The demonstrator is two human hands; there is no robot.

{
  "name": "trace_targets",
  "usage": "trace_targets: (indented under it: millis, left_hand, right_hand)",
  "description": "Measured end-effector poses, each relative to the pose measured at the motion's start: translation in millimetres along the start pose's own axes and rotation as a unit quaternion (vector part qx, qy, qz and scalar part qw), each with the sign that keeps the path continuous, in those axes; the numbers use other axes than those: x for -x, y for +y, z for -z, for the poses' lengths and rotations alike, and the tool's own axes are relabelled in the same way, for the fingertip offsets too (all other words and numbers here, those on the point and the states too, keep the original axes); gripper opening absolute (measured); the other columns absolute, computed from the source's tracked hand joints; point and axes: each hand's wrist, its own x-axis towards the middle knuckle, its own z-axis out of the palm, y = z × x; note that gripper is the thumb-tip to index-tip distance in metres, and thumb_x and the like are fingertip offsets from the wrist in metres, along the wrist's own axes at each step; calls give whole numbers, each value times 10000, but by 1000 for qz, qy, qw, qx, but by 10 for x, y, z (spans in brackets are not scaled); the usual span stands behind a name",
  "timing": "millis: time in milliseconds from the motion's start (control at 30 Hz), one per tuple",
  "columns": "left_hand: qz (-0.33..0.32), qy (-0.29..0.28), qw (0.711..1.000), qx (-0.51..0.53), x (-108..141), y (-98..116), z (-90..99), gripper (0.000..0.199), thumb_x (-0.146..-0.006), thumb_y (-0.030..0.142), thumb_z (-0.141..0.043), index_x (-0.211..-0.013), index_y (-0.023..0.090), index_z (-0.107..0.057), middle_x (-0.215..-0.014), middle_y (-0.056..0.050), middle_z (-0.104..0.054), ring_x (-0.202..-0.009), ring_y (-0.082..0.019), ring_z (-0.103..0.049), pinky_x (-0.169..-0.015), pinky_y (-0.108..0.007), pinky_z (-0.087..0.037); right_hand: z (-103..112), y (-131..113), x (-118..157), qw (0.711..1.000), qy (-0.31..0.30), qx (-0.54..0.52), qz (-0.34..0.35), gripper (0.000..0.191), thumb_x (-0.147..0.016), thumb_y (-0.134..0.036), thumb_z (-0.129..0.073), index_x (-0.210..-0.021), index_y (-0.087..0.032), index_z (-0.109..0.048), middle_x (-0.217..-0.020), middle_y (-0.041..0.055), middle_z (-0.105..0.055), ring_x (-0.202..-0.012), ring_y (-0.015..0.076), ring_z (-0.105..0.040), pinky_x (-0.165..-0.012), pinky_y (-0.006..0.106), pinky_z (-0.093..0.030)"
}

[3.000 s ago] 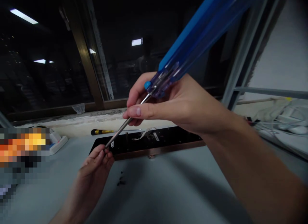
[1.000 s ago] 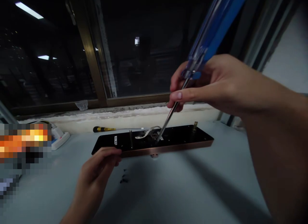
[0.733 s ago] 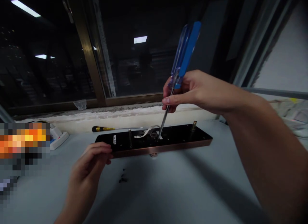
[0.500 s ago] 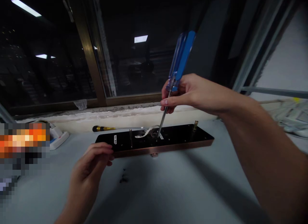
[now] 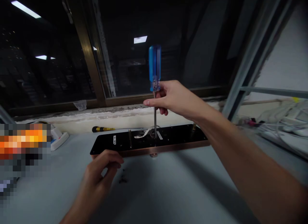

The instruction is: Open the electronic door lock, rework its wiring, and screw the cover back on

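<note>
A long black panel (image 5: 173,134) with a copper-coloured edge lies on the grey table. Upright over its middle stands a blue-handled screwdriver (image 5: 155,63), its tip at the panel's surface. My right hand (image 5: 166,97) is closed on the screwdriver's shaft, just below the handle. Beside the tip, a white cable (image 5: 144,133) comes out of the panel. My left hand (image 5: 106,168) is at the panel's front left edge, fingers curled and thumb near the fingertips; whether anything is between them is hidden. Small dark screws (image 5: 123,179) lie just right of that hand.
Behind the panel lies a yellow-and-black screwdriver (image 5: 103,129). A white power strip (image 5: 60,141) sits at the left, by a blurred-out area. A plastic cup (image 5: 80,105) is on the window sill. Tangled cables (image 5: 284,121) lie at the right, beyond a metal frame (image 5: 271,90).
The blue screwdriver has gone from tilted right to upright, and my right hand has moved left with it. My left hand has shifted right and slightly down along the panel's front edge.
</note>
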Motion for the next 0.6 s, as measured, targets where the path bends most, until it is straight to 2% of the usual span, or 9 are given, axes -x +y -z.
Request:
trace_targets:
  millis: [100,200,300,367,467,600]
  left_hand:
    - [-10,-27,999,-33,10,-24,-36,180,-813,168,-416,-746,197,-580,-776,-11,-606,-679,-117,-569,-609,-219,-451]
    - [-9,-84,995,-58,16,-53,-68,197,-817,166,-393,-766,192,-582,-788,-20,-619,-722,-131,-581,-641,-236,-450]
    - [20,-153,984,-83,27,-112,-79,223,-804,143,-383,-846,196,-596,-846,-26,-635,-744,-139,-590,-671,-256,-451]
    - [41,-198,974,-101,31,-158,-73,278,-775,106,-384,-919,208,-599,-890,-23,-644,-764,-143,-597,-693,-260,-450]
    - [41,-249,959,-131,16,-202,-53,329,-732,74,-400,-941,219,-608,-909,-17,-652,-808,-155,-598,-719,-260,-439]
    - [16,-274,948,-162,-28,-221,-34,317,-754,76,-359,-863,210,-626,-819,-16,-648,-724,-140,-594,-660,-242,-429]
  right_hand:
    - [-54,63,-15,999,-11,-37,-30,250,-692,-276,-679,-641,-189,-450,-510,-46,-431,-372,82,-456,-290,207,-349]
    - [-20,84,-7,990,-77,-99,-65,140,-751,-209,-607,-678,-166,-495,-605,-12,-525,-380,57,-452,-311,189,-345]
    - [81,84,11,971,-158,-157,-84,45,-749,-161,-600,-756,-142,-560,-733,35,-608,-454,54,-505,-423,191,-437]
    - [153,85,23,964,-195,-159,-84,78,-722,-168,-633,-782,-134,-595,-757,50,-630,-532,80,-557,-532,222,-495]
    - [219,77,35,974,-190,-107,-61,90,-684,-205,-675,-734,-149,-625,-721,34,-639,-578,110,-591,-576,246,-512]
    - [185,38,31,991,-125,3,-45,211,-623,-270,-735,-558,-169,-561,-506,-10,-550,-491,111,-553,-467,225,-469]
